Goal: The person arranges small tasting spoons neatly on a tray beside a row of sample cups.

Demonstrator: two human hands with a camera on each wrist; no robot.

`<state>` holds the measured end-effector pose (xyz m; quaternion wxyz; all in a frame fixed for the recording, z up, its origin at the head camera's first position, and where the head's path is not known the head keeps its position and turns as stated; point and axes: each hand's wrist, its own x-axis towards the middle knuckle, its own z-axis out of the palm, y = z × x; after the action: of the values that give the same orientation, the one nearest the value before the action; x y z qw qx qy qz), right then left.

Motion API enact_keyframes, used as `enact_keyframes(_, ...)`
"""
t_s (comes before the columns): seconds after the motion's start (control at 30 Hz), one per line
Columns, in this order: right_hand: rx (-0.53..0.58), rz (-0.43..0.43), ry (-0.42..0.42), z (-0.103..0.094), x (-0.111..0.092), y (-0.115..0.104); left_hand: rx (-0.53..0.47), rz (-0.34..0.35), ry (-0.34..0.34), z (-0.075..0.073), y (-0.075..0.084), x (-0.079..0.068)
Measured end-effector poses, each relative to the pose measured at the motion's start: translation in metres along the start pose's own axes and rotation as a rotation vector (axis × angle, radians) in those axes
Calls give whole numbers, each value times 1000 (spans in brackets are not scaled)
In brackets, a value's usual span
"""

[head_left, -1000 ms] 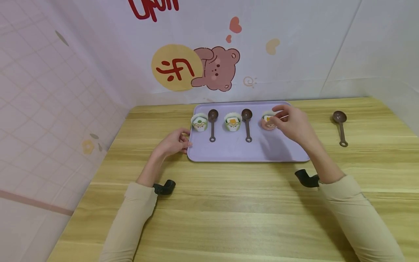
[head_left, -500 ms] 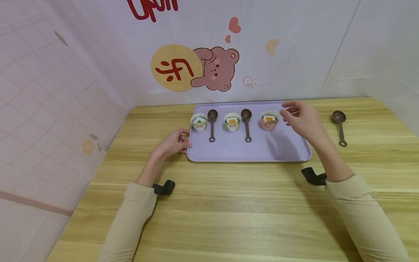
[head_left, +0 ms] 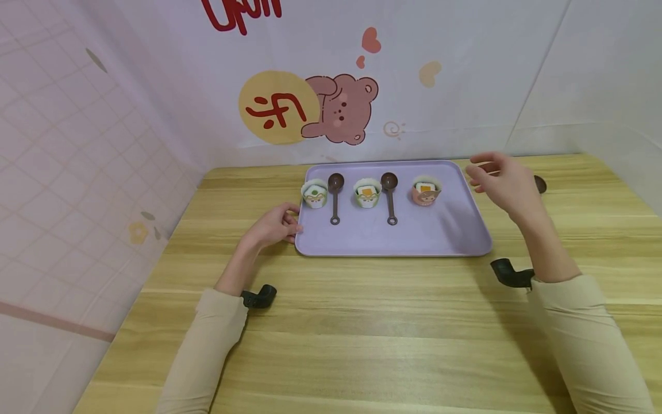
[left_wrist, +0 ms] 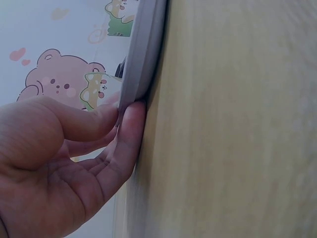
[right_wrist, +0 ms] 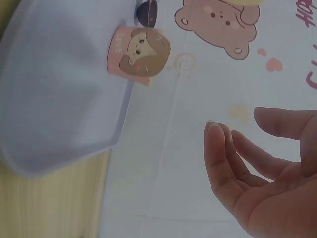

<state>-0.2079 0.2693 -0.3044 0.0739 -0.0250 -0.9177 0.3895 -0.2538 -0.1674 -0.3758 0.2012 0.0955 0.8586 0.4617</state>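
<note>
A lavender tray (head_left: 362,238) lies on the wooden table. My left hand (head_left: 272,225) pinches its left edge; in the left wrist view the thumb (left_wrist: 94,124) lies on the rim and the fingers reach beneath it. On the tray stand a green-patterned paper cup (head_left: 315,200) at the left, another green one (head_left: 367,199) in the middle and a pink one (head_left: 425,195) at the right, each with a small white-topped piece inside. Two brown measuring spoons (head_left: 335,201) lie between the cups. My right hand (head_left: 509,181) hovers just past the tray's right edge, fingers loosely bent, holding nothing.
A third brown measuring spoon (head_left: 540,184) lies on the table (head_left: 372,328) to the right, mostly hidden behind my right hand. A pale wall cloth (head_left: 465,115) with a bear print rises right behind the table's back edge.
My right hand has moved away from the pink cup to the right, off the tray, and now covers most of the loose spoon. The left hand keeps its grip on the tray.
</note>
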Motion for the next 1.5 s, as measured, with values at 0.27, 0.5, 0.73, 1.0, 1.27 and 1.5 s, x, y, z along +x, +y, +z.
enact_keyframes(0.27, 19, 20, 9, -14, 6, 16, -8, -3, -5, 0, 0, 0)
enact_keyframes(0.5, 58, 41, -3, -27, 9, 28, -9, -6, -2, 0, 0, 0)
enact_keyframes(0.73, 63, 57, -32, -36, 10, 33, -13, -3, -1, 0, 0, 0)
enact_keyframes(1.0, 117, 88, -41, -43, 11, 43, -14, -1, -1, 0, -1, 1)
enact_keyframes(1.27, 217, 102, -27, -46, 15, 59, -10, 2, 4, 0, -2, 1)
enact_keyframes(1.5, 216, 115, -16, -52, 15, 72, -17, -6, 4, 1, 0, 0)
